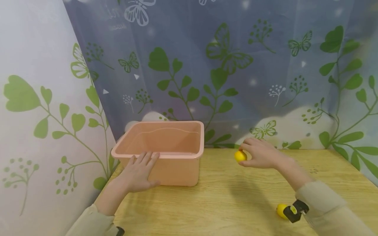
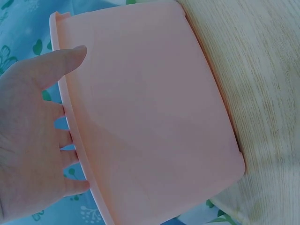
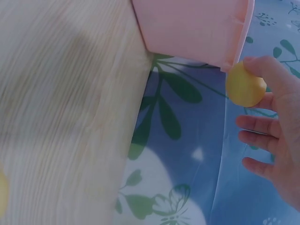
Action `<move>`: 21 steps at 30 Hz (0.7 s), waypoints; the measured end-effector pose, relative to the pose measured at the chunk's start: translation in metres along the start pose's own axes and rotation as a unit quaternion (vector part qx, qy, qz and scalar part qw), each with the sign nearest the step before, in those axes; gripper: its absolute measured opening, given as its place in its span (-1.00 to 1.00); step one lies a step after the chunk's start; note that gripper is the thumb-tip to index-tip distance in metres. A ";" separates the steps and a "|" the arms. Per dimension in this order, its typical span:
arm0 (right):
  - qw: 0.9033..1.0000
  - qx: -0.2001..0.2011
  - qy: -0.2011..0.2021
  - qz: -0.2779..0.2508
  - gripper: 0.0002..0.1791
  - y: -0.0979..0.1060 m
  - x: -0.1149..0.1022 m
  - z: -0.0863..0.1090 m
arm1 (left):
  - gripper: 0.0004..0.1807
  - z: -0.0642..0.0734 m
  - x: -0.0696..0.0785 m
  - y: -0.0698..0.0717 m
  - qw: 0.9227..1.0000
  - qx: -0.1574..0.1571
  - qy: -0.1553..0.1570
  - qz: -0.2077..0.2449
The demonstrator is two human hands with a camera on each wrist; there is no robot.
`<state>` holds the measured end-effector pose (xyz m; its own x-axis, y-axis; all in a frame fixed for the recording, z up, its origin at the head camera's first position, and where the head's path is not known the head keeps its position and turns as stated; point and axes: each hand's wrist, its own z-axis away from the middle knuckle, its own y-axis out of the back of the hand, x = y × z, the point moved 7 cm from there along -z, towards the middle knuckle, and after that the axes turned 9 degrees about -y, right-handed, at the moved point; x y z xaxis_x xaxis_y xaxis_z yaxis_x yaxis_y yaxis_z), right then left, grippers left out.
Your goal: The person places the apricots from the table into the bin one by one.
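My right hand (image 1: pixel 262 153) pinches a yellow lemon (image 1: pixel 240 156) between thumb and fingers, raised over the table to the right of a pink plastic bin (image 1: pixel 180 170). In the right wrist view the lemon (image 3: pixel 244 85) sits at the thumb and index finger, while the other fingers are spread apart from it. My left hand (image 1: pixel 138 173) rests on the bin's front rim with fairly straight fingers. Its thumb lies along the outer front wall in the left wrist view, where the fingertips are hidden behind the rim.
A second yellow lemon (image 1: pixel 281 211) lies on the wooden table (image 1: pixel 212 203) under the right forearm, partly hidden by the black wrist strap (image 1: pixel 296 211). Behind the table hangs a blue cloth (image 1: pixel 183 39) printed with leaves and butterflies; a pale printed cloth (image 1: pixel 44 137) stands at left.
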<state>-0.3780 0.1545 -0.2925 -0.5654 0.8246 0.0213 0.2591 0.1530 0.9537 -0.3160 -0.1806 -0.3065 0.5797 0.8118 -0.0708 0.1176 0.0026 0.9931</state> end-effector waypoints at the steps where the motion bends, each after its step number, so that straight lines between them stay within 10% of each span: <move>1: 1.000 0.001 0.000 0.000 -0.57 0.000 -0.002 -0.002 | -0.03 0.000 0.000 0.000 1.000 -0.001 0.001 -0.001; 21: 1.000 0.013 0.014 -0.010 -0.56 0.013 -0.054 -0.061 | -0.02 0.000 -0.002 -0.003 1.000 -0.010 0.005 0.007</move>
<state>-0.3915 0.0785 -0.2625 -0.5925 0.8055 0.0111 0.2675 0.1837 0.9459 -0.3174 -0.1822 -0.3093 0.5733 0.8175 -0.0558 0.0924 0.0032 0.9957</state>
